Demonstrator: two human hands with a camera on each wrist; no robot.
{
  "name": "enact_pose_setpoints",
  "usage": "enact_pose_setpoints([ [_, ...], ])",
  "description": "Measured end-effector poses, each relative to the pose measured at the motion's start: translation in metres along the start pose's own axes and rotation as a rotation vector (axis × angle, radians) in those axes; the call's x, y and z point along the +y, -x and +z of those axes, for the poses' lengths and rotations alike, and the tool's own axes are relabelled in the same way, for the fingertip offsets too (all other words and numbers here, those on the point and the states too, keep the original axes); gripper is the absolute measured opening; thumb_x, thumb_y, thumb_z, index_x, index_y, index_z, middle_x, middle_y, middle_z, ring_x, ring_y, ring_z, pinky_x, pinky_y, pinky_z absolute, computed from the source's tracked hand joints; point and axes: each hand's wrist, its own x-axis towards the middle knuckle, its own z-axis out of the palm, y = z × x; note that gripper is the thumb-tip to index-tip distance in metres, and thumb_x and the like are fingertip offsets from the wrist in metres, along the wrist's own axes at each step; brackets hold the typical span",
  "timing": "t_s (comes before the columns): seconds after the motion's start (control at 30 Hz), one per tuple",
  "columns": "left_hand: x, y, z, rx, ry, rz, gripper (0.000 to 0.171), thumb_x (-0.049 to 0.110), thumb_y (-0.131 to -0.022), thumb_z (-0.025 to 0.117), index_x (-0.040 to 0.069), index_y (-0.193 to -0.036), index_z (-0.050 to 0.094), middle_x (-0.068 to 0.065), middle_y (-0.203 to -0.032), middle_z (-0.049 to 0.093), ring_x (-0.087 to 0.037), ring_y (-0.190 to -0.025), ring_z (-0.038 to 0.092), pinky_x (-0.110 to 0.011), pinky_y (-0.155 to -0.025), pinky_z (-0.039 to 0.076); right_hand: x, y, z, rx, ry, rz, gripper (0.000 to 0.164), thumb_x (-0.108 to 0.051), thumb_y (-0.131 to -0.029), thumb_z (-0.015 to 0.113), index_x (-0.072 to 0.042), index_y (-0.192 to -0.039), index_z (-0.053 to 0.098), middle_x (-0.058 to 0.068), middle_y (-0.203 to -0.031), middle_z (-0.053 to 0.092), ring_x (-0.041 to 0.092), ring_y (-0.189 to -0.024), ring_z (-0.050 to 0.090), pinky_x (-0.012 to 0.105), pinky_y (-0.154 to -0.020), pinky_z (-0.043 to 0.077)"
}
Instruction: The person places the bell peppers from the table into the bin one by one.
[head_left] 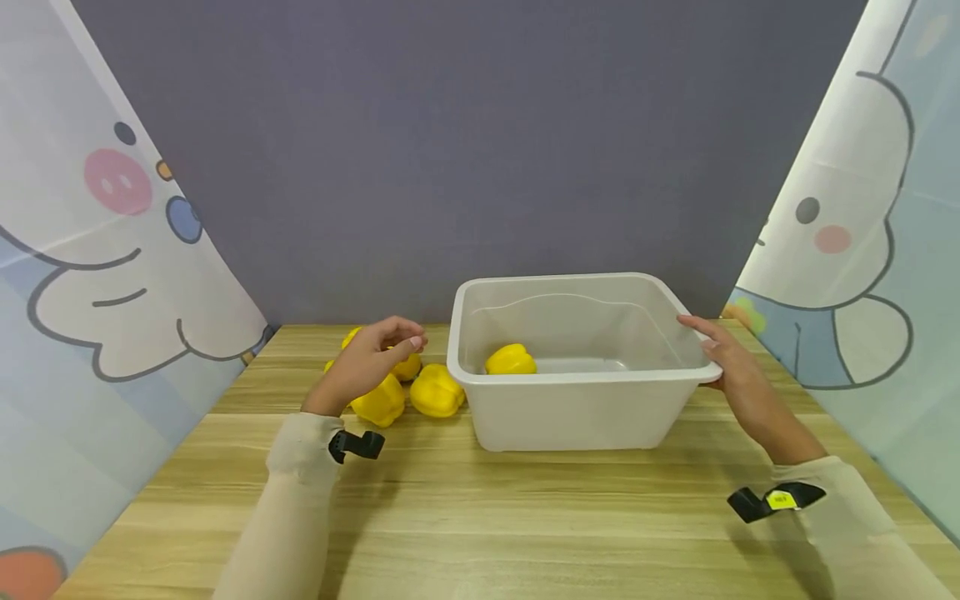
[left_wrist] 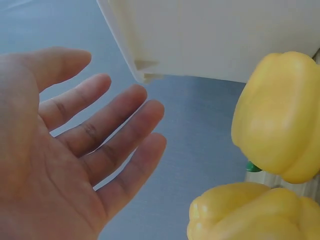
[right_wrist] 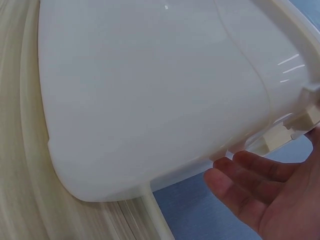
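A pale grey plastic bin stands on the table with one yellow bell pepper inside, near its left wall. My right hand holds the bin's right rim, one digit over the edge. In the right wrist view its other fingers curl up against the underside of that rim. My left hand hovers left of the bin, over a group of yellow bell peppers, partly hiding them. Fingers spread and loosely bent, the left palm holds nothing; two peppers show beside it.
The wood-grain table reaches back to a dark grey panel. Cartoon-printed sheets flank it on both sides. Each wrist wears a black strap with a small camera.
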Motion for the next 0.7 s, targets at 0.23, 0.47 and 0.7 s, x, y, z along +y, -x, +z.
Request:
enact_pose_setpoints([
  [0.23, -0.001, 0.004, 0.008, 0.033, -0.046, 0.034, 0.03, 0.037, -0.102, 0.059, 0.016, -0.122, 0.065, 0.001, -0.116, 0.069, -0.022, -0.107, 0.063, -0.048, -0.097, 0.048, 0.001, 0.001, 0.0, 0.0, 0.01, 0.012, 0.047, -0.025, -0.111, 0.03, -0.01, -0.155, 0.036, -0.008, -0.141, 0.042, 0.004, -0.106, 0.053, 0.019, -0.076, 0.051],
  [0.47, 0.002, 0.006, 0.011, 0.033, -0.056, 0.05, 0.029, 0.036, -0.102, 0.06, 0.015, -0.121, 0.066, 0.0, -0.115, 0.069, -0.024, -0.106, 0.064, -0.048, -0.095, 0.049, -0.001, 0.0, -0.001, -0.001, 0.015, 0.007, 0.047, -0.026, -0.112, 0.029, -0.009, -0.155, 0.036, -0.008, -0.141, 0.041, 0.005, -0.106, 0.053, 0.018, -0.076, 0.051],
  [0.7, -0.003, 0.006, 0.014, 0.005, -0.062, 0.028, 0.029, 0.035, -0.102, 0.059, 0.014, -0.122, 0.065, -0.001, -0.115, 0.068, -0.029, -0.104, 0.064, -0.044, -0.089, 0.054, 0.0, 0.0, 0.0, -0.003, 0.014, 0.001, 0.046, -0.025, -0.111, 0.029, -0.011, -0.155, 0.036, -0.01, -0.14, 0.042, 0.005, -0.105, 0.053, 0.019, -0.076, 0.051],
])
